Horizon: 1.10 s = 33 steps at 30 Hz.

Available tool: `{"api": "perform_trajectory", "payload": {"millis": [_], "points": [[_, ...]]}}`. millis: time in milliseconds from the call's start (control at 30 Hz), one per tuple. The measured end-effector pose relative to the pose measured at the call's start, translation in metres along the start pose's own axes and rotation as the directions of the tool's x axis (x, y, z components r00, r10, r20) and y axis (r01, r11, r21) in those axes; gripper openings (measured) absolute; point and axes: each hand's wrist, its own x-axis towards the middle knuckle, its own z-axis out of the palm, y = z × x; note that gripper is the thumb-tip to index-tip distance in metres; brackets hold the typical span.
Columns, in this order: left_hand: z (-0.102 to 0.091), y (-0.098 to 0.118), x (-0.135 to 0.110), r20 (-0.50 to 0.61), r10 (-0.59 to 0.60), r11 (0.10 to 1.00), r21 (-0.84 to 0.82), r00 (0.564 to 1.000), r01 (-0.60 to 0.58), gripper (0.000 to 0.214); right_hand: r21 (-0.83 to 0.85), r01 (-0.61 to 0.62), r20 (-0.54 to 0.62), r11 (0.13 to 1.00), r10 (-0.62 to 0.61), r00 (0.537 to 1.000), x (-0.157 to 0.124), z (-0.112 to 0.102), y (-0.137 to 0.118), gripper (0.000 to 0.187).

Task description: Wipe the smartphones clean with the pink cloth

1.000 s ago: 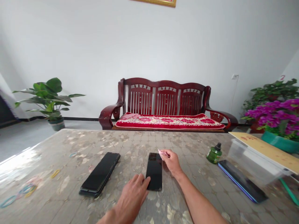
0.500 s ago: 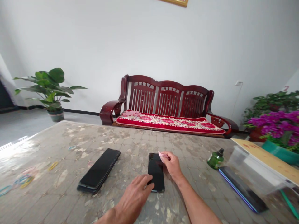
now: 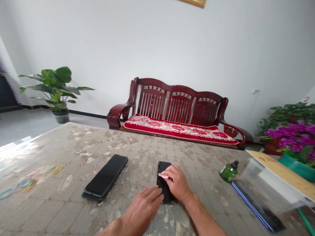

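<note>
A black smartphone [image 3: 164, 166] lies screen up on the patterned tabletop. My left hand [image 3: 144, 207] holds its lower left edge, fingers close together and slightly bent. Over the screen, my right hand [image 3: 177, 183] is closed on a small pink cloth [image 3: 163, 176], which touches the glass in the upper half. That hand covers part of the phone's right side. To the left rests a stack of black phones [image 3: 105, 178], one on top of the other.
A green spray bottle [image 3: 228, 171] and another phone [image 3: 258, 206] lie right, beside a clear plastic box [image 3: 268, 186] under a yellow board [image 3: 283, 173]. Coloured rubber bands [image 3: 27, 183] lie left. Beyond the table [image 3: 137, 144] stands a wooden bench [image 3: 179, 105].
My right hand has moved from the phone's upper right edge leftward and down onto the screen with the pink cloth. My left hand stays at the lower left edge. The view has shifted slightly.
</note>
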Motion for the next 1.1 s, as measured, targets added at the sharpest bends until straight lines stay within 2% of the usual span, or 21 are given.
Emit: {"api": "perform_trajectory", "payload": {"millis": [133,267,433,567,700,800,900,1033,1100], "points": [[0.003,0.001,0.001,-0.004,-0.01,1.0,-0.01,1.0,0.01,0.029,-0.044,0.068,0.076,0.997,-0.065,0.995,-0.004,-0.003,-0.01,0.027],[0.005,0.002,0.002,0.009,-0.022,1.0,-0.002,1.0,0.022,0.027,-0.063,0.078,0.112,0.995,-0.07,0.991,-0.005,-0.004,-0.015,0.03],[0.015,0.003,0.001,-0.008,-0.016,0.999,0.051,1.0,0.016,0.031,-0.178,0.023,0.145,0.984,0.003,0.989,0.002,-0.001,-0.017,0.028],[0.023,0.002,-0.001,-0.01,-0.004,0.997,0.077,1.0,0.005,0.034,-0.25,-0.07,0.118,0.966,0.102,0.988,0.02,0.001,-0.013,0.028],[0.024,0.001,-0.002,0.008,0.001,0.996,0.094,1.0,-0.002,0.037,-0.298,-0.15,0.131,0.943,0.196,0.972,0.041,0.003,-0.007,0.027],[0.023,0.0,-0.003,0.015,0.013,0.997,0.082,1.0,-0.015,0.038,-0.303,-0.183,0.13,0.935,0.231,0.964,0.048,0.004,-0.006,0.029],[0.026,0.0,-0.003,-0.01,0.017,0.998,0.067,1.0,-0.017,0.039,-0.247,-0.148,0.156,0.958,0.19,0.969,0.039,0.003,-0.01,0.031],[0.029,0.002,-0.003,-0.053,-0.006,0.999,0.037,0.999,0.008,0.034,-0.195,-0.01,0.251,0.981,0.06,0.966,0.019,-0.004,-0.019,0.034],[0.028,0.003,-0.002,-0.051,-0.012,0.999,0.037,0.999,0.013,0.032,-0.195,0.021,0.267,0.981,0.033,0.963,0.017,-0.006,-0.018,0.035]]}}
